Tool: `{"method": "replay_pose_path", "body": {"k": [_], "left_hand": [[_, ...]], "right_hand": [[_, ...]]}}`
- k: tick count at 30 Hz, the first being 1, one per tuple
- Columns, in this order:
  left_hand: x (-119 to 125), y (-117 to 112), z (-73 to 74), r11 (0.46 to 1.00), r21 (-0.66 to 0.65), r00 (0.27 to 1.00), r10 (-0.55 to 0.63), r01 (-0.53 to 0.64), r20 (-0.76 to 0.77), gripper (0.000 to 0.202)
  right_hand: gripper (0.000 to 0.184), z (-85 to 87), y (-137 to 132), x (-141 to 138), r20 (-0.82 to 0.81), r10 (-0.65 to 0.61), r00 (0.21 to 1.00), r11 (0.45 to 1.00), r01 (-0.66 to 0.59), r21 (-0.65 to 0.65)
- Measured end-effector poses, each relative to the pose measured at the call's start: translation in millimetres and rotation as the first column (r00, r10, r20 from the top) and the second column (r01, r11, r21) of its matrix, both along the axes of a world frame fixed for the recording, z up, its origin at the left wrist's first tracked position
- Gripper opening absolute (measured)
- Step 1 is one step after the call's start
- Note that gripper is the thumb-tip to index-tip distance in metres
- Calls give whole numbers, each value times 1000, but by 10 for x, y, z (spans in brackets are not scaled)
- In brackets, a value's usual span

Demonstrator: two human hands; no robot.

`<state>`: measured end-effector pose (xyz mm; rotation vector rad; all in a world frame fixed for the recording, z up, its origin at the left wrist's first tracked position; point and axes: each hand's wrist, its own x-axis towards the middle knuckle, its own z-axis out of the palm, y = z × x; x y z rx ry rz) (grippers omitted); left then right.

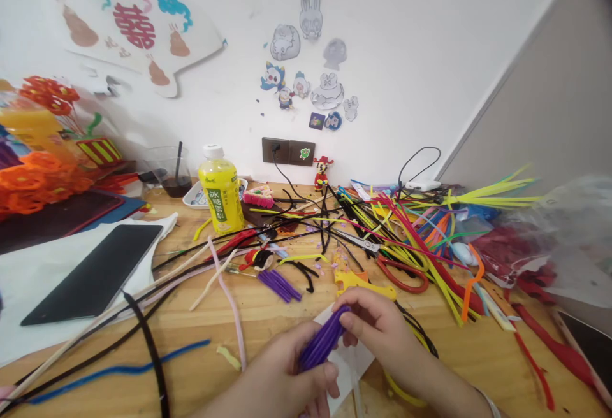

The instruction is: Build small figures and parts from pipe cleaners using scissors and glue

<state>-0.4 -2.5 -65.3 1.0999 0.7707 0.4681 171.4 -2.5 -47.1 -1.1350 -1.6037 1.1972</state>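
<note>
As L hand [282, 376] & R hand [377, 332] clamp it, purple pipe-cleaner bundle [323, 339] looks tight.

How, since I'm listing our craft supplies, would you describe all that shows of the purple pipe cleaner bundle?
The purple pipe cleaner bundle is several fuzzy chenille stems lying side by side, gently curved and tilted diagonally. The left hand grips its lower part, and the right hand presses its upper part. It is held above a white paper sheet.
</note>
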Motion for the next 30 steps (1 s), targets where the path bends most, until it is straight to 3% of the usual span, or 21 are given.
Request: {"method": "replay_pose_path", "body": {"k": [5,8,17,22,27,30], "left_hand": [[-20,50,-6,991,112,996,77,-71,-48,38],[-23,64,22,990,130,996,65,-56,-64,39],[-7,57,112,994,102,992,48,-36,-115,47],[7,46,117,998,57,996,24,-19,-85,52],[-3,49,66,1000,30,999,-9,10,-38,50],[-20,48,38,998,16,998,-59,59,2,45]], "right_hand": [[21,-24,27,34,-41,-110,993,994,110,-15],[20,-40,35,45,-51,-125,991,992,125,-2],[18,-13,3,36,13,-109,994,991,108,82],[19,19,-4,40,134,-127,983,986,111,120],[24,50,-43,75,355,-120,927,935,-14,354],[27,54,-57,85,407,-113,906,910,-70,408]]}}
